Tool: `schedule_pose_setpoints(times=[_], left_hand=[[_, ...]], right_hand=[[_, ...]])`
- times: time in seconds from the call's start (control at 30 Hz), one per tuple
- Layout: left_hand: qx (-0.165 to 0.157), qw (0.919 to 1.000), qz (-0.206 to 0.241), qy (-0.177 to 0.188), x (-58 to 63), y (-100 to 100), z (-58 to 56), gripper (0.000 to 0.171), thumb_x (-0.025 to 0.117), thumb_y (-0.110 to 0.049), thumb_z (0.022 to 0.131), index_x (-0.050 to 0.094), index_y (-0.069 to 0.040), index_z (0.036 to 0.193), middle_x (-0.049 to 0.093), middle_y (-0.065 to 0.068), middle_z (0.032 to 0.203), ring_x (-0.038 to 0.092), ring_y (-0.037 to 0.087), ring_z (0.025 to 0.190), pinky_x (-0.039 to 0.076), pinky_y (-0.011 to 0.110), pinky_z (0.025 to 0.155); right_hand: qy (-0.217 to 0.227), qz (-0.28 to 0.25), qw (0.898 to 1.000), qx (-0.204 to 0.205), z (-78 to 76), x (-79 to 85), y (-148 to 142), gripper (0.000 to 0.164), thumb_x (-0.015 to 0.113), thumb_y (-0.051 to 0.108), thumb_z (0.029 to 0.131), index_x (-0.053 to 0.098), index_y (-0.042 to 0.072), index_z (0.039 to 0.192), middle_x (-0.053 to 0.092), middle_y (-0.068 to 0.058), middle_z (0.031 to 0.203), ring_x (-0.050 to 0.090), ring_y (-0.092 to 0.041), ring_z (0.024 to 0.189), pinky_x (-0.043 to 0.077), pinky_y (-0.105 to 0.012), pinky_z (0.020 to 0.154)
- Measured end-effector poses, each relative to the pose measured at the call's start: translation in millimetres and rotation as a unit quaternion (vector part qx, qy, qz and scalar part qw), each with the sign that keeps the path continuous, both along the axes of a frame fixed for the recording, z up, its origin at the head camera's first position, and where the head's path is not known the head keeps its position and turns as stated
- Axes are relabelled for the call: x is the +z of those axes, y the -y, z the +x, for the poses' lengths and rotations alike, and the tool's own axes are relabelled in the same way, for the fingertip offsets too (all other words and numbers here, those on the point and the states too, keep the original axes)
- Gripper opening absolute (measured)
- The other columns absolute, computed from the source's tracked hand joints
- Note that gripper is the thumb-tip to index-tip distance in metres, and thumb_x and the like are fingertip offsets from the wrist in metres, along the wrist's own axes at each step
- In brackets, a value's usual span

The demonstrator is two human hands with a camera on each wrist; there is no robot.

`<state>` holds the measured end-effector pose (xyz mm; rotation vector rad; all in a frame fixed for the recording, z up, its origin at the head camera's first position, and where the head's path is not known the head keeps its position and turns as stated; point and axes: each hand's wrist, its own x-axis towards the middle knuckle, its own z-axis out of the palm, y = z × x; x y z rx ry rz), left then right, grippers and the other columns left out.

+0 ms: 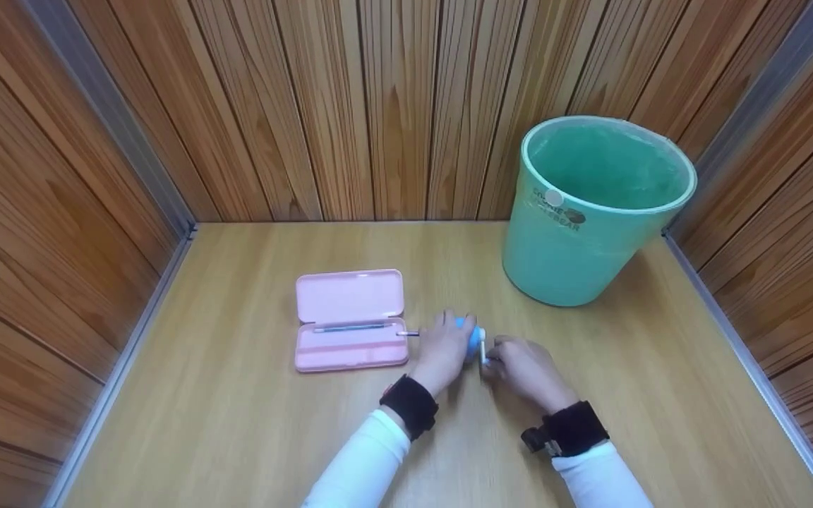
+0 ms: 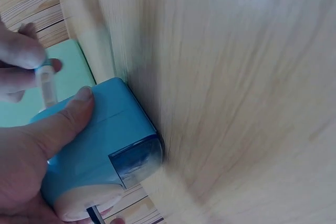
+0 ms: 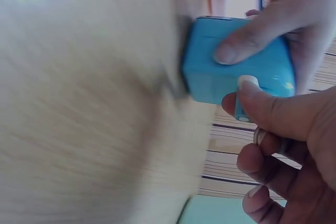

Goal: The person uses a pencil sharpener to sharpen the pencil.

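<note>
A blue crank pencil sharpener (image 1: 476, 341) stands on the table, and my left hand (image 1: 443, 351) grips it from above. In the left wrist view, the thumb lies along the sharpener's blue body (image 2: 113, 124), near a dark see-through shavings drawer (image 2: 139, 160). A pencil (image 1: 411, 333) sticks out of its left side, the end away from the crank. My right hand (image 1: 528, 370) is at the other end, pinching the knob of the white crank handle (image 2: 47, 86) between thumb and forefinger. Its remaining fingers (image 3: 262, 203) curl loosely below.
Left of the hands lies an open pink pencil case (image 1: 350, 361), its lid (image 1: 350, 296) folded back. A light-blue pencil (image 1: 351, 327) lies inside. A green lined bin (image 1: 562, 264) stands at the back right. Wood-panelled walls (image 1: 399, 113) enclose the table (image 1: 237, 423) at the back and sides.
</note>
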<state>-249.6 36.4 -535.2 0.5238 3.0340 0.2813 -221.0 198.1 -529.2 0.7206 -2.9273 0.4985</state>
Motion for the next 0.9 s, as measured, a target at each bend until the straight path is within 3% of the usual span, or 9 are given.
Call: schedule_pose_setpoints(times=[0.23,0.47,0.77,0.9], left_hand=[[-0.004,0.9996,0.003,0.029,1.0,1,-1.5,0.066,0.066,-0.009,0.091,0.040,-0.027,0.149,0.045,0.012,0.138,0.043,0.032,0.127,0.044,0.057,0.095],[-0.024,0.9973,0.043,0.055,0.6,6,-5.8,0.063,0.060,-0.008,0.095,0.038,-0.027,0.151,0.041,0.013,0.142,0.038,0.035,0.131,0.039,0.056,0.100],[-0.046,0.9969,0.051,0.039,-0.1,9,-6.7,0.068,0.066,-0.007,0.091,0.039,-0.025,0.151,0.040,0.015,0.140,0.037,0.034,0.126,0.038,0.050,0.100],[-0.054,0.9975,0.040,0.021,-2.2,9,-6.2,0.068,0.068,-0.005,0.088,0.041,-0.023,0.149,0.042,0.014,0.135,0.040,0.031,0.120,0.041,0.044,0.094]], right_hand=[[-0.012,-0.015,1.000,0.011,1.0,13.9,-3,0.004,0.076,0.010,0.084,0.075,0.006,0.086,0.056,0.006,0.078,0.058,-0.016,0.069,0.048,-0.033,0.061],[-0.022,-0.044,0.999,0.012,-7.0,25.4,-7,0.005,0.072,0.009,0.088,0.076,0.006,0.090,0.056,0.007,0.078,0.059,-0.015,0.069,0.049,-0.031,0.061],[-0.029,-0.060,0.998,-0.011,-26.0,33.2,-8,0.008,0.071,0.011,0.090,0.075,0.004,0.092,0.059,0.002,0.081,0.062,-0.019,0.074,0.051,-0.037,0.064],[-0.038,-0.057,0.998,-0.017,-34.3,31.9,-8,0.009,0.071,0.013,0.089,0.076,0.005,0.092,0.061,0.000,0.081,0.063,-0.023,0.076,0.052,-0.040,0.066]])
